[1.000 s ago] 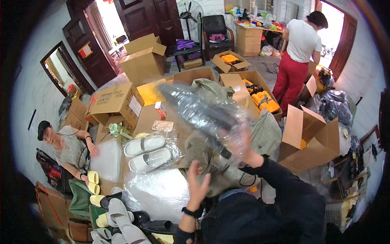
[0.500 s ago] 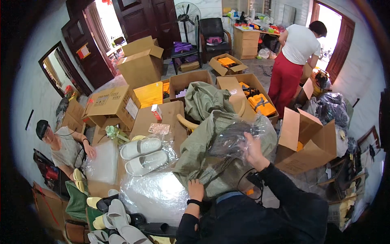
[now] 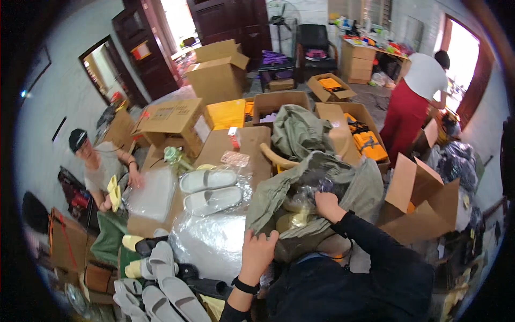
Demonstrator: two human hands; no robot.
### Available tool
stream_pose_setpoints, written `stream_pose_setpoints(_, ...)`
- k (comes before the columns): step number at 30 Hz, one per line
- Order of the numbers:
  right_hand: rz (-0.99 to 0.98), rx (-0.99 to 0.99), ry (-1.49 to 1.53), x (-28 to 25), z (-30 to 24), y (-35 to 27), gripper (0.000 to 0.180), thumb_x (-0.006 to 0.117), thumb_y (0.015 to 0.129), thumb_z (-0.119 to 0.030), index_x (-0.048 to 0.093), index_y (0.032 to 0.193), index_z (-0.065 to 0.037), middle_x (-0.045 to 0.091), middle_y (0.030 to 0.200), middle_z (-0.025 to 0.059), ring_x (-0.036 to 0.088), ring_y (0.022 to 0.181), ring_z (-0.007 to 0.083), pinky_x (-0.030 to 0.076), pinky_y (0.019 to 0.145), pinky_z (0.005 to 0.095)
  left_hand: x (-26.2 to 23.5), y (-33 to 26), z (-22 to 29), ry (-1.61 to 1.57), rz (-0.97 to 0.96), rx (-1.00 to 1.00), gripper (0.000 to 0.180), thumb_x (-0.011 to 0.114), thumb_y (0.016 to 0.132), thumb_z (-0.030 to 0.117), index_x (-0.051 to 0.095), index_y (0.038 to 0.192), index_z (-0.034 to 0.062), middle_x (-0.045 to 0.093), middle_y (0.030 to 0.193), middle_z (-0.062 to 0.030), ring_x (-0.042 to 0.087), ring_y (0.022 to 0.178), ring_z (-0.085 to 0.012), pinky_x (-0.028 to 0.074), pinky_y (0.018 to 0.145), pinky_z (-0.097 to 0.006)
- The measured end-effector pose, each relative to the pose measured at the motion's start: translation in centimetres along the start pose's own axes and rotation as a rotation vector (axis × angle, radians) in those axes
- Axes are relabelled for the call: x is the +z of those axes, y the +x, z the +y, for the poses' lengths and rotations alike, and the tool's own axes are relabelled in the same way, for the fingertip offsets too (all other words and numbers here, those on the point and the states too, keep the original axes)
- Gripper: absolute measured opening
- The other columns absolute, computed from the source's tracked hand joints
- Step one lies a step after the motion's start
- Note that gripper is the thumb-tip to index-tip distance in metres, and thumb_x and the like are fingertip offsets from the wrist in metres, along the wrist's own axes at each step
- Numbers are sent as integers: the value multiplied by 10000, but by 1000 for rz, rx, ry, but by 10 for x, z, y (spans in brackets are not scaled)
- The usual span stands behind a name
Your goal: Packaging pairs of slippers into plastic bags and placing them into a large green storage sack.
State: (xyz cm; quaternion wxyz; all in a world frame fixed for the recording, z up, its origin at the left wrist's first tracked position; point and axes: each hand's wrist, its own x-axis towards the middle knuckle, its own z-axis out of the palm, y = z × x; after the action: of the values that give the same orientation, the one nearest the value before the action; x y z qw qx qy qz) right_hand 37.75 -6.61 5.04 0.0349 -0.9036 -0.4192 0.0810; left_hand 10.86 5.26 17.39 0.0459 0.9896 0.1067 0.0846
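Observation:
A green woven sack [image 3: 265, 206] stands at the table's edge with its mouth spread wide. My left hand [image 3: 259, 255] is closed on the near left rim of the sack. My right hand [image 3: 328, 205] reaches into the mouth, its fingers curled at a clear plastic bag [image 3: 321, 186] with something dark in it. What the bag holds is too blurred to name. Deeper inside, a yellow item in clear plastic [image 3: 295, 219] shows beside that bag. Left of the sack, a pair of white slippers [image 3: 213, 200] lies on a stack of clear plastic bags [image 3: 206, 247].
Grey, black and yellow slippers [image 3: 166, 273] pile up at the lower left. A seated co-worker [image 3: 102, 169] at left holds yellow slippers [image 3: 114, 192]. Open cartons [image 3: 424, 198] flank the sack at right. Another person [image 3: 413, 96] bends at the far right.
My right hand has lowered the dark plastic bag into the sack. The sack's mouth has opened wider, showing the yellow item. The whole view has shifted; the co-worker's yellow slippers are raised.

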Motion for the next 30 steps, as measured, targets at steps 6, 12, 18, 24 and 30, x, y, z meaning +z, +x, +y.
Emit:
stream_pose_setpoints(6,-732,-587,61,65,45,54,366,536,829,-325,592,1023,-19,646,896,152,604,844,328,455,720,382,-1,-10,-1,79,154,-141,156,588,734,134,549,884,110,558,1113,-212,533,968,-380,137,1032,-645)
stream_pose_setpoints(12,-810,-650,728,-125,-106,125,331,605,872,-302,554,1059,-34,601,886,28,567,765,111,467,682,253,11,-46,-4,33,-2,-346,214,632,746,255,604,911,121,453,1219,-222,439,1112,-387,150,983,-691)
stream_pose_setpoints(18,-263,-831,758,-66,-193,254,572,683,790,-390,521,1173,4,601,1033,122,553,962,199,446,826,316,9,-49,-3,-143,-27,-435,376,601,799,453,672,862,89,448,1178,-259,432,1093,-411,180,991,-647)
stream_pose_setpoints(24,-117,-488,769,30,-246,331,802,677,722,-532,458,1230,48,536,1195,207,520,1098,294,418,914,360,78,-84,0,-235,83,-578,257,591,778,150,608,953,-37,402,1287,-296,423,1123,-434,377,943,-466)
stream_pose_setpoints(30,-271,-417,593,55,-264,311,1104,659,592,-693,320,1336,50,377,1332,289,400,1233,363,344,1011,376,83,-91,8,-140,143,-623,217,585,738,172,615,841,-16,510,1103,-263,469,1032,-428,381,898,-520)
